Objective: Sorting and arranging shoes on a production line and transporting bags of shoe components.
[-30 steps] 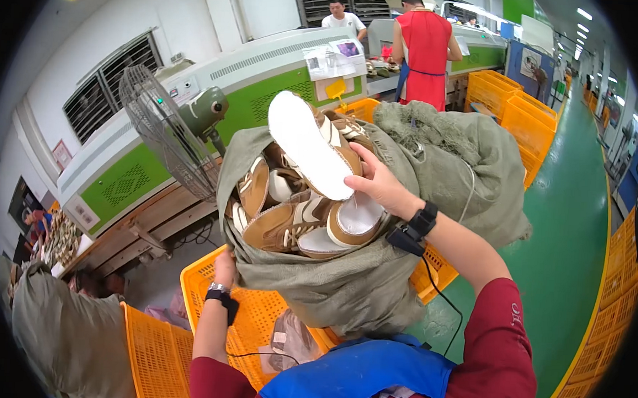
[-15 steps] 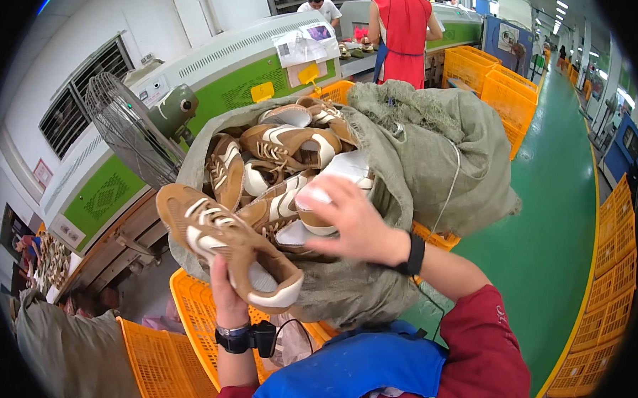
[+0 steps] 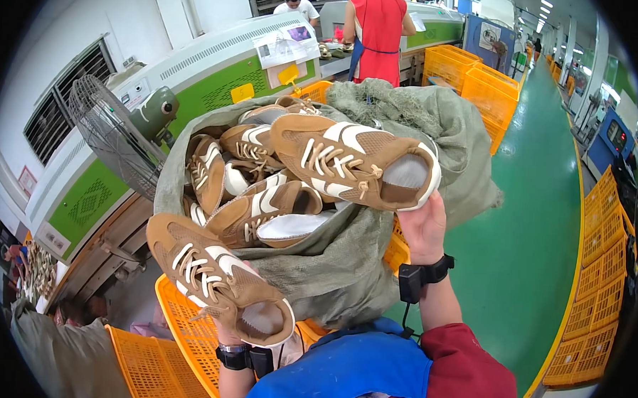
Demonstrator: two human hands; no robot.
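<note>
In the head view, the left grip [image 3: 228, 334] carries a brown-and-white lace-up sneaker [image 3: 222, 289] from beneath, its toe pointing up and away to the left, beside the mouth of a grey-green woven sack [image 3: 334, 267]. Most of that hand is hidden behind the shoe, so how its fingers are placed I cannot tell. The right grip [image 3: 426, 233] holds a matching sneaker [image 3: 360, 164] at the heel, thumb side up against the collar and the other fingers out of sight under the sole; the shoe reaches leftward above the sack's opening. More sneakers [image 3: 261, 214] lie heaped inside the sack, and an orange plastic crate [image 3: 174, 313] stands below the left hand.

Each shoe should be light enough for one hand. The mesh and suede-like upper looks soft and likely gives under a squeeze, while the heel cup seems stiffer and the better place to take hold. The nap probably isn't slippery (the pale stripes may be smoother). Nothing looks fragile, though pale trim could mark easily and loose laces could snag on neighbours. Held only by the heel, the toe would tend to dip, so support under the sole helps.
</note>
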